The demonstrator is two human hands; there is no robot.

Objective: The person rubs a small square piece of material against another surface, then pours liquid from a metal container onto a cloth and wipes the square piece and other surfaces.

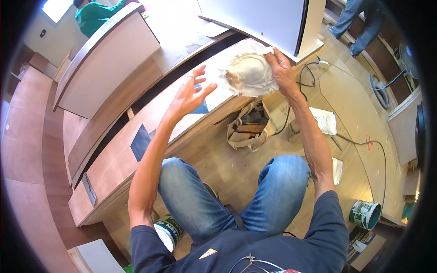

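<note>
My right hand (283,70) grips the edge of a crumpled white bundle (252,75), cloth or plastic, with a brown patch on its left side. The bundle is held above a long wooden platform (177,129). To the left of the bundle and apart from it, my left hand (187,94) is open, its fingers spread with nothing in them. Partly behind this hand, a blue flat piece (201,108) lies on the platform. A dark blue-grey sheet (142,143) rests further left, partly covered by my left forearm.
An open tote bag (248,129) with tools stands on the floor below the platform. Buckets (168,232) and a tin (365,214) flank my legs. A black cable (383,159) crosses the floor at right. One person (93,18) is at far left, another's legs (364,25) at far right.
</note>
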